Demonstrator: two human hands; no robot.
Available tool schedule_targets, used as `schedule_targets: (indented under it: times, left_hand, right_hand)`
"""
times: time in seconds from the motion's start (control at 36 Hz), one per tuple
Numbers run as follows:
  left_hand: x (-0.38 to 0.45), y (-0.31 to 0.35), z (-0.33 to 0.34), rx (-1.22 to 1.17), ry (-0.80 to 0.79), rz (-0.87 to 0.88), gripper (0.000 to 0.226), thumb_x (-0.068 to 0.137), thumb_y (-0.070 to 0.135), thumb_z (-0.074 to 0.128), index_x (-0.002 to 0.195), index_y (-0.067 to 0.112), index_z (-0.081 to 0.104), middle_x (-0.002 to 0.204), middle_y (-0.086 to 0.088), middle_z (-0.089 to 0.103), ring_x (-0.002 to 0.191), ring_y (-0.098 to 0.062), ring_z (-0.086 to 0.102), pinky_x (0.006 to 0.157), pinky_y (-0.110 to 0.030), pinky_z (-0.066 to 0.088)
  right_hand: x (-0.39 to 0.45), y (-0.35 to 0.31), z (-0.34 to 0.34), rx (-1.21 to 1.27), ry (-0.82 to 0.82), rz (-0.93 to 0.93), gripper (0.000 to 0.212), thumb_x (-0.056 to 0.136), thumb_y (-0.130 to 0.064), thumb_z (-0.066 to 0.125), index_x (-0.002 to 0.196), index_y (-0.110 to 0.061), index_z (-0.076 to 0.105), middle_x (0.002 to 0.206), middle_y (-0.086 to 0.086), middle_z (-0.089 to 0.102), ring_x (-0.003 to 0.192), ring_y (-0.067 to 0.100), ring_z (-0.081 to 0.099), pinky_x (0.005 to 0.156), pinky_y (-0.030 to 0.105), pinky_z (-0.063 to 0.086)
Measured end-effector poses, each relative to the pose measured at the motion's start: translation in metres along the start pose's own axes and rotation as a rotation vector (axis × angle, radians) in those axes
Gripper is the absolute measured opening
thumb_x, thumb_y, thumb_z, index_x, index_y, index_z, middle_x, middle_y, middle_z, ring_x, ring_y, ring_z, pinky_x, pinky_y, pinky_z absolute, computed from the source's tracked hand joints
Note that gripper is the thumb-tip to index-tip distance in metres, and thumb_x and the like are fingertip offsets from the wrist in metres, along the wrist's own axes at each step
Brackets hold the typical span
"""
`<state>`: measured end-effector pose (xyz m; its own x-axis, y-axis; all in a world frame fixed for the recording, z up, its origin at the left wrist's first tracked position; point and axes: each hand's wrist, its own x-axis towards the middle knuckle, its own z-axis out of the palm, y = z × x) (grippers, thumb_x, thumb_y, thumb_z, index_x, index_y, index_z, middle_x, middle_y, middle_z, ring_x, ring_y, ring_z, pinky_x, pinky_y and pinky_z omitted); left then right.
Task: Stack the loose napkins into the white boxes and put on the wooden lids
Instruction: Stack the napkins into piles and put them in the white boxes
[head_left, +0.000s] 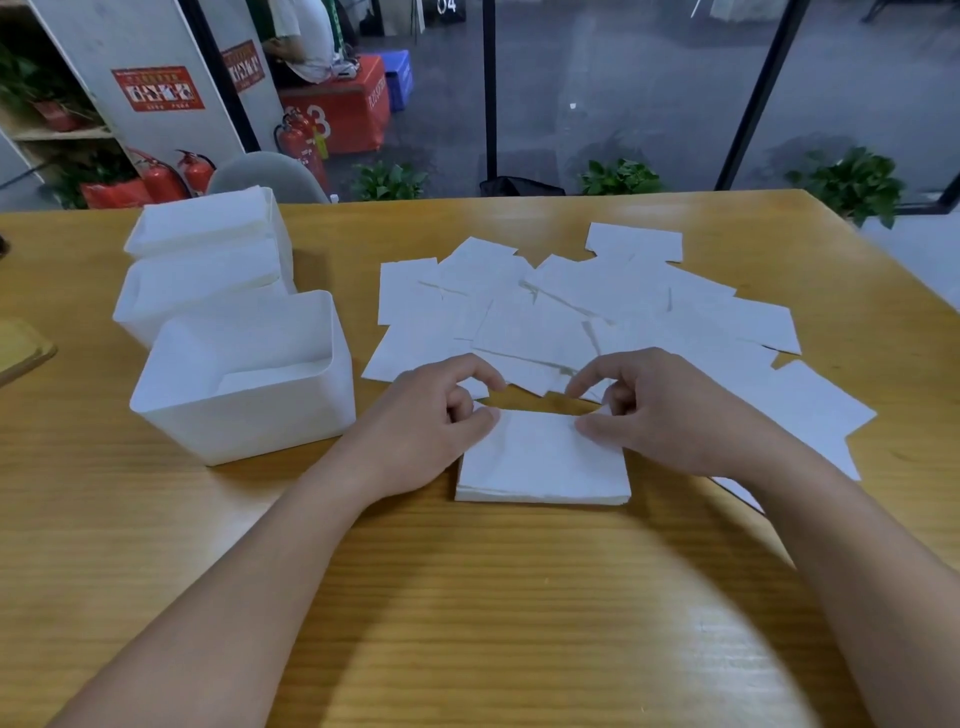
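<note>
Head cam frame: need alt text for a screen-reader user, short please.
Two bare hands, left hand and right hand, pinch the far edge of a small stack of napkins on a wooden table. Loose napkins lie scattered behind it. Three white boxes stand at the left, the nearest holding a few napkins.

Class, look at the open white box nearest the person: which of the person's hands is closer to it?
Left. The left hand grips the napkin stack's left edge, just right of the nearest white box. The right hand holds the stack's far side, farther away.
</note>
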<state>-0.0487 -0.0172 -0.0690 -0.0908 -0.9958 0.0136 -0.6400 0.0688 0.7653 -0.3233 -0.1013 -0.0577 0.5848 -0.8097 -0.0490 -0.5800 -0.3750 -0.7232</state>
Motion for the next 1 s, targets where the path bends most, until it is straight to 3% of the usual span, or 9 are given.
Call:
schedule_targets:
  times: [0.14, 0.25, 0.33, 0.39, 0.53, 0.61, 0.72, 0.89, 1.0]
  left_hand:
    - [-0.002, -0.002, 0.000, 0.054, 0.003, -0.005, 0.018, 0.107, 0.033, 0.067, 0.122, 0.042, 0.065, 0.064, 0.008, 0.060, 0.058, -0.004, 0.052, 0.064, -0.010, 0.039]
    - [-0.001, -0.003, -0.001, 0.106, 0.013, -0.003, 0.017, 0.106, 0.038, 0.068, 0.122, 0.044, 0.066, 0.068, 0.003, 0.065, 0.062, -0.005, 0.058, 0.066, -0.013, 0.040]
    - [0.000, -0.004, 0.000, 0.143, 0.055, 0.000, 0.012, 0.104, 0.044, 0.069, 0.116, 0.044, 0.068, 0.068, 0.002, 0.065, 0.065, -0.008, 0.061, 0.067, -0.025, 0.045]
    - [0.001, -0.005, 0.000, 0.160, 0.109, 0.008, 0.007, 0.103, 0.045, 0.069, 0.109, 0.043, 0.069, 0.067, 0.002, 0.064, 0.066, -0.012, 0.061, 0.067, -0.034, 0.051]
    - [0.003, -0.008, 0.000, 0.183, 0.172, 0.000, 0.003, 0.104, 0.042, 0.069, 0.103, 0.041, 0.071, 0.066, 0.005, 0.064, 0.069, -0.013, 0.064, 0.074, -0.038, 0.058]
    - [0.003, -0.009, 0.000, 0.183, 0.182, -0.016, 0.004, 0.104, 0.042, 0.069, 0.101, 0.041, 0.072, 0.067, 0.008, 0.065, 0.071, -0.011, 0.064, 0.072, -0.037, 0.057]
    - [0.004, -0.008, 0.002, 0.139, 0.235, -0.018, 0.009, 0.102, 0.039, 0.073, 0.111, 0.041, 0.073, 0.075, 0.012, 0.068, 0.073, -0.006, 0.064, 0.072, -0.028, 0.053]
    - [0.006, -0.011, 0.004, 0.222, 0.343, 0.045, 0.046, 0.100, 0.033, 0.078, 0.143, 0.043, 0.065, 0.105, 0.019, 0.057, 0.095, -0.004, 0.057, 0.079, -0.019, 0.047]
    - [0.008, -0.014, 0.006, 0.249, 0.355, 0.060, 0.023, 0.099, 0.032, 0.079, 0.122, 0.038, 0.078, 0.110, 0.021, 0.052, 0.108, -0.001, 0.052, 0.089, -0.015, 0.042]
  right_hand:
    - [0.001, 0.002, 0.003, -0.032, 0.032, -0.020, 0.013, 0.088, -0.031, 0.085, 0.098, -0.035, 0.076, 0.070, -0.009, 0.064, 0.060, 0.004, 0.054, 0.064, 0.025, 0.045]
    - [0.003, 0.002, 0.007, -0.095, 0.178, -0.095, 0.007, 0.089, -0.040, 0.084, 0.092, -0.037, 0.077, 0.082, -0.011, 0.067, 0.069, 0.005, 0.056, 0.063, 0.018, 0.041]
    - [0.008, 0.001, 0.015, -0.195, 0.195, -0.179, 0.015, 0.096, -0.048, 0.075, 0.108, -0.040, 0.079, 0.113, -0.021, 0.065, 0.098, 0.001, 0.057, 0.081, 0.014, 0.042]
    - [0.009, 0.002, 0.022, -0.261, 0.113, -0.225, 0.025, 0.099, -0.054, 0.068, 0.119, -0.042, 0.077, 0.133, -0.024, 0.058, 0.116, 0.002, 0.049, 0.098, 0.021, 0.040]
    - [0.009, -0.002, 0.029, -0.380, 0.012, -0.232, 0.041, 0.103, -0.061, 0.056, 0.137, -0.042, 0.069, 0.150, -0.023, 0.053, 0.122, 0.012, 0.041, 0.110, 0.037, 0.036]
    - [0.010, -0.003, 0.028, -0.408, 0.030, -0.221, 0.050, 0.104, -0.061, 0.055, 0.145, -0.035, 0.066, 0.152, -0.021, 0.054, 0.127, 0.012, 0.043, 0.114, 0.041, 0.038]
    - [0.006, -0.005, 0.026, -0.295, 0.081, -0.241, 0.048, 0.103, -0.055, 0.060, 0.142, -0.028, 0.069, 0.144, -0.021, 0.059, 0.133, 0.004, 0.047, 0.112, 0.034, 0.046]
    - [0.001, -0.012, 0.019, -0.060, 0.275, -0.304, 0.007, 0.093, -0.028, 0.085, 0.100, -0.028, 0.084, 0.111, -0.023, 0.074, 0.105, 0.010, 0.070, 0.091, 0.026, 0.052]
    - [-0.003, -0.017, 0.017, 0.029, 0.365, -0.363, 0.012, 0.087, -0.017, 0.091, 0.086, -0.023, 0.080, 0.096, -0.013, 0.077, 0.094, 0.016, 0.072, 0.084, 0.025, 0.053]
